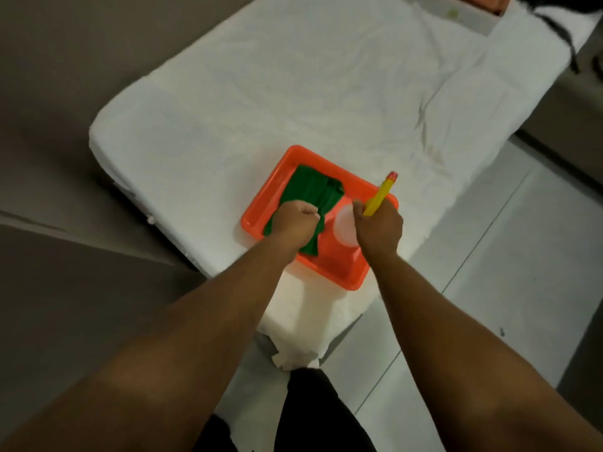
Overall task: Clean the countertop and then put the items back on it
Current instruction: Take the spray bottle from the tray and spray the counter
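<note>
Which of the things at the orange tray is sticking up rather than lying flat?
The yellow stick-like item with the red tip, gripped in the right hand. It angles up over the tray's far corner, while the green cloth under the left hand lies flat.

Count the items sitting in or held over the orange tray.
3. A green cloth lies in the tray, gripped by the left hand; a white round container sits beside it; the right hand holds a yellow stick-like tool. The hands may hide more.
</note>
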